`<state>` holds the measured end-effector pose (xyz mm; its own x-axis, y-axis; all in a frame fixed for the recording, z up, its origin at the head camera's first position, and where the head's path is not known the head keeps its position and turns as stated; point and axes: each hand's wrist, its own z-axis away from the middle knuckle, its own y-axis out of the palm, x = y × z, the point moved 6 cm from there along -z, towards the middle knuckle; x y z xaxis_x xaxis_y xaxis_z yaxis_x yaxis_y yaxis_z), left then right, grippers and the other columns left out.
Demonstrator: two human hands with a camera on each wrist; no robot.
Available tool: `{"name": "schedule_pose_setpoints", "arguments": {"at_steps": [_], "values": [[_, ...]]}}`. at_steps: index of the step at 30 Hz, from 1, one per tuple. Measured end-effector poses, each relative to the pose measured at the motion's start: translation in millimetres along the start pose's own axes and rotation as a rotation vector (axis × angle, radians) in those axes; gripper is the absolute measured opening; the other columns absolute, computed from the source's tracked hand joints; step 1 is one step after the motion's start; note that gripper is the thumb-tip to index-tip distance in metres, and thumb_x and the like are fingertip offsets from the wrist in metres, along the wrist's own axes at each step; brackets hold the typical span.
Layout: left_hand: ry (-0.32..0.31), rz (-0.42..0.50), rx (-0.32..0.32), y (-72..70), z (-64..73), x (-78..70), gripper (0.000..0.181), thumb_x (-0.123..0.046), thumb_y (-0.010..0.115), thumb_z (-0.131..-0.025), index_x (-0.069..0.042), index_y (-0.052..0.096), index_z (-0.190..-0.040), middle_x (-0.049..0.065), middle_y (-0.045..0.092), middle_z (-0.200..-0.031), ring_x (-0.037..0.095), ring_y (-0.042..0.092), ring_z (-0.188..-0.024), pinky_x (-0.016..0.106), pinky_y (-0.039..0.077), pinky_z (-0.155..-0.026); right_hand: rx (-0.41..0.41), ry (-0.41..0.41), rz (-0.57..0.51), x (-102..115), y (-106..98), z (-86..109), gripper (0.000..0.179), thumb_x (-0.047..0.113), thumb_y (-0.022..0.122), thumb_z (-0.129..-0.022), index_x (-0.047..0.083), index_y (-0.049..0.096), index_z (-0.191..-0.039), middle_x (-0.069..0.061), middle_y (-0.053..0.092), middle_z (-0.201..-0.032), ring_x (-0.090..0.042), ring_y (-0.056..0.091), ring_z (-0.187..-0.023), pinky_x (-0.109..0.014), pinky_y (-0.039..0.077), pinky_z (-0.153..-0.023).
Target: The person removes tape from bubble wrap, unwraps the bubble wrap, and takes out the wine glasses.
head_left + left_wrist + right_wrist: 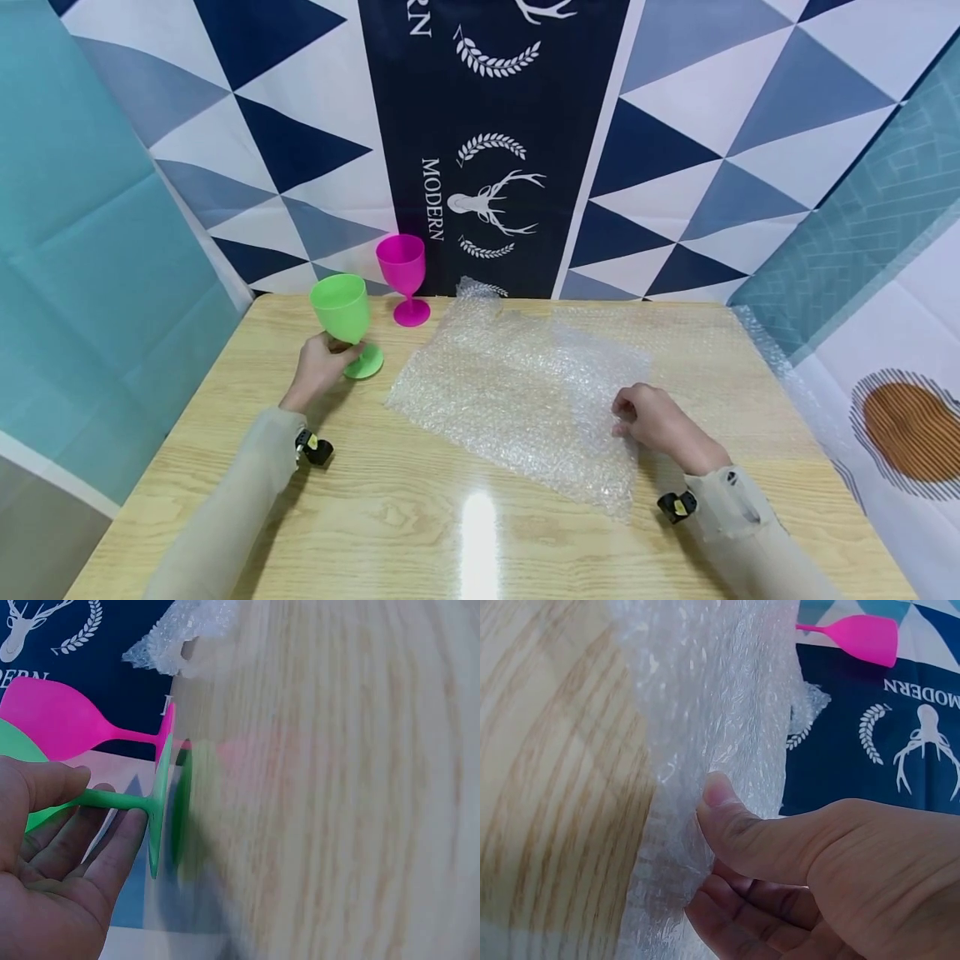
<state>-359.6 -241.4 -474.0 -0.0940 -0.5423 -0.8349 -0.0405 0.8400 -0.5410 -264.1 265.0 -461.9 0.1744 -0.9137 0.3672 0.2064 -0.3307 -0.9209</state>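
On the left side of the table, my left hand (321, 367) grips the stem of a green plastic goblet (341, 307). In the left wrist view the thumb and fingers curl round that stem (112, 799), and a narrow gap shows between the goblet's foot (160, 806) and the tabletop. Behind it stands a magenta goblet (402, 263), upright and untouched. A crumpled sheet of bubble wrap (517, 392) lies flat across the middle. My right hand (660, 421) pinches its right edge; the right wrist view shows the thumb on the film (724, 806).
More clear wrap (697, 358) spreads over the right part of the wooden table (360, 517) and hangs past its right edge. A patterned cloth (495, 100) rises behind the table's back edge, with teal cloth (97, 250) to the left.
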Motion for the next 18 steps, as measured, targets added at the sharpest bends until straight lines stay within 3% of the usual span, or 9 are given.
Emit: {"name": "schedule_pose_setpoints", "arguments": {"at_steps": [18], "values": [[-0.030, 0.024, -0.014, 4.4, -1.5, 4.1, 0.037, -0.015, 0.070, -0.097, 0.005, 0.062, -0.126, 0.029, 0.067, -0.127, 0.043, 0.064, -0.121, 0.054, 0.052, -0.107, 0.009, 0.011, -0.007, -0.5, 0.9, -0.4, 0.019, 0.007, 0.084, -0.083, 0.002, 0.069, -0.094, -0.009, 0.063, -0.088, -0.021, 0.054, -0.078, -0.036, 0.051, -0.070]]}}
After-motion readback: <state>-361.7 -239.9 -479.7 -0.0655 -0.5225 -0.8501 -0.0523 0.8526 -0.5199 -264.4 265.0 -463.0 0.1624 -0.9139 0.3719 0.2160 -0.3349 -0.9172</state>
